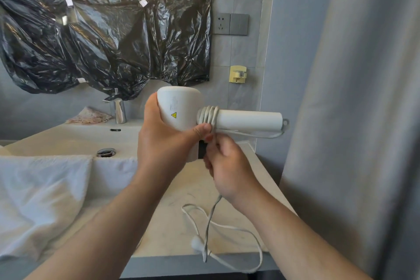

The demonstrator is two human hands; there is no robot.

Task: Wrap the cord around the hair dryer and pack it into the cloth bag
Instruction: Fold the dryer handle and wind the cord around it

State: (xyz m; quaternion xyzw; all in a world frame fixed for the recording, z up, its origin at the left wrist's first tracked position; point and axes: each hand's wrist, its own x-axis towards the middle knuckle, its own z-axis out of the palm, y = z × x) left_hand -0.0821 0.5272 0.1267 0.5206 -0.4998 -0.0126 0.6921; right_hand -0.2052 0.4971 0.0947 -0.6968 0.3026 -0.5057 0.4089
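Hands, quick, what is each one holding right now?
Left hand: grips the barrel of the white plastic hair dryer.
Right hand: pinches the pale grey cord just below the dryer's handle.

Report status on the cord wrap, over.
Left hand grips hair dryer head. Right hand pinches cord below handle. Several turns wound, slack and plug trail below. Nothing blocking.

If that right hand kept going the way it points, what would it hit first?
Likely the cord coils on the hair dryer handle, right above the right hand; depth is uncertain.
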